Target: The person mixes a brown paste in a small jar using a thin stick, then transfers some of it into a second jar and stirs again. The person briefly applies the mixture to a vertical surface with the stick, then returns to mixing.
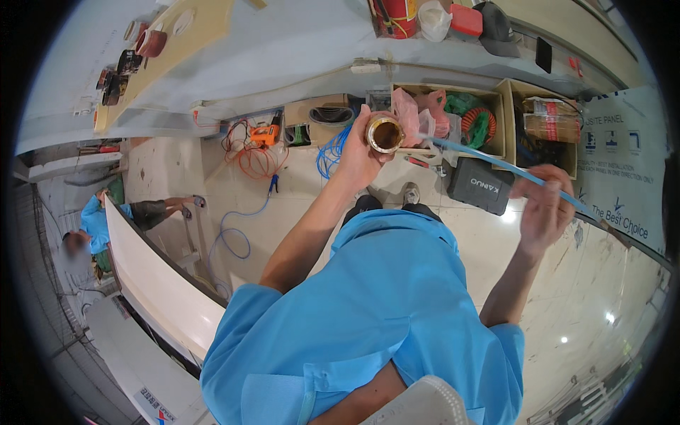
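My left hand [360,149] is wrapped round a small open can [384,134] with a shiny metal rim. Something brown shows inside its mouth. Over on the right, the fingers of my right hand [545,205] are closed on a long, thin blue strip [482,154]. That strip slants from beside the can, past my fingers, toward the lower right. Its upper end looks blurred and pale, and I cannot tell whether it touches the can.
Beyond my hands, a wooden box [492,106] holds pink and green bags. A black tool case [480,185] lies on the floor near an orange power tool [265,134] and a blue hose [249,212]. A printed panel [623,156] stands right; another person [95,219] is far left.
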### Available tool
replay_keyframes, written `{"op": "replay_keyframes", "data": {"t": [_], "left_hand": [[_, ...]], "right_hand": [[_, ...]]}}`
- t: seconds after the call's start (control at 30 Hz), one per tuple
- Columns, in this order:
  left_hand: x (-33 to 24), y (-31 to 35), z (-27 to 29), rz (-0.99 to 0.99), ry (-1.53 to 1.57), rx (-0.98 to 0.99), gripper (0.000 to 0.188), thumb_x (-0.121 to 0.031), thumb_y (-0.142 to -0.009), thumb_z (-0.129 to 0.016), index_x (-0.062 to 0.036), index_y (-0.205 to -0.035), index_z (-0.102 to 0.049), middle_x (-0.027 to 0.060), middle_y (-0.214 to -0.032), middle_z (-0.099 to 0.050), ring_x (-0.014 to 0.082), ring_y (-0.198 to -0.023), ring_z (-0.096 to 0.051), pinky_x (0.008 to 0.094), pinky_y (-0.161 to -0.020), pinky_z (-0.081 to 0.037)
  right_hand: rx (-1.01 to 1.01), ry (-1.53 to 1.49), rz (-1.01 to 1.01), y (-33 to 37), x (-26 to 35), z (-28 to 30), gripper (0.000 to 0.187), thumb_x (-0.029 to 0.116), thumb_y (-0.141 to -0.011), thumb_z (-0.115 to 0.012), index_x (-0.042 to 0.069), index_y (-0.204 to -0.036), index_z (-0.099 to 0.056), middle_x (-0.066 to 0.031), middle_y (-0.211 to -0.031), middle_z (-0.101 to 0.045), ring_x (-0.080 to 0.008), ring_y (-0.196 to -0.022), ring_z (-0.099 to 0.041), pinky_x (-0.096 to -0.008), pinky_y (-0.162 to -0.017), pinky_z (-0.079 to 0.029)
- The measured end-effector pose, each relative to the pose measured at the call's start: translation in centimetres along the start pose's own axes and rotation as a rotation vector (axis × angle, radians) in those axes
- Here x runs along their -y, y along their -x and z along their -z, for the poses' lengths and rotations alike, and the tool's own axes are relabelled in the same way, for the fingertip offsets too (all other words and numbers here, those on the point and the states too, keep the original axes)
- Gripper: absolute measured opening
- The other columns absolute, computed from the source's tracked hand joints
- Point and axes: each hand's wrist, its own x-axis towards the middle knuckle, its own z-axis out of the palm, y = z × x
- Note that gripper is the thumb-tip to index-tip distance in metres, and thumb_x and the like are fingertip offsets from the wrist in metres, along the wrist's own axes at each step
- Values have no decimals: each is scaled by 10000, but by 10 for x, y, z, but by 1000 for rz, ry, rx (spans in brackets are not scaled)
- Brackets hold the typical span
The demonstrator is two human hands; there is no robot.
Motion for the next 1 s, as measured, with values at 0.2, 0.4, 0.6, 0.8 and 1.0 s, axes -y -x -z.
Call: {"op": "replay_keyframes", "data": {"t": [0.2, 0.4, 0.6, 0.8, 1.0], "left_hand": [[20, 17, -23, -94, -136, -92, 564, -602, -1125, -385, -123, -1185, -676, 22, -988, -713, 95, -760, -600, 228, -545, -374], [42, 21, -28, 22, -152, -116, 545, -603, -1122, -403, -142, -1148, -693, -18, -977, -698, 88, -755, -590, 226, -537, -356], [64, 11, -7, 123, -181, -99, 483, -580, -1109, -458, -167, -1140, -705, 0, -1022, -711, 119, -812, -614, 241, -612, -435], [97, -6, -17, 343, -89, -119, 491, -515, -1050, -551, -134, -1336, -669, 53, -1295, -718, 194, -1198, -684, 368, -1002, -579], [111, -13, -10, 606, -251, 128, 497, -585, -1081, -466, -132, -1037, -667, 28, -773, -655, 139, -558, -575, 251, -441, -397]], "right_hand": [[532, 402, 146, -26, 6, -54, 240, 100, -972, -715, -46, -1157, -670, -144, -966, -712, -238, -815, -702, -353, -692, -547], [697, 509, 336, -14, -20, -70, 251, 20, -913, -750, 45, -1160, -708, -136, -1062, -710, -336, -879, -707, -430, -735, -572], [716, 580, 156, 19, -40, -37, 236, 10, -915, -716, 30, -1150, -712, -143, -1079, -723, -341, -940, -723, -431, -782, -588], [723, 722, 140, 32, -63, -27, 317, 223, -1029, -561, 122, -1305, -680, -131, -1251, -714, -343, -1137, -698, -446, -966, -568], [450, 817, 29, 78, -31, -9, 248, 197, -1054, -603, 27, -1217, -680, -200, -1150, -698, -412, -993, -673, -505, -813, -536]]}}
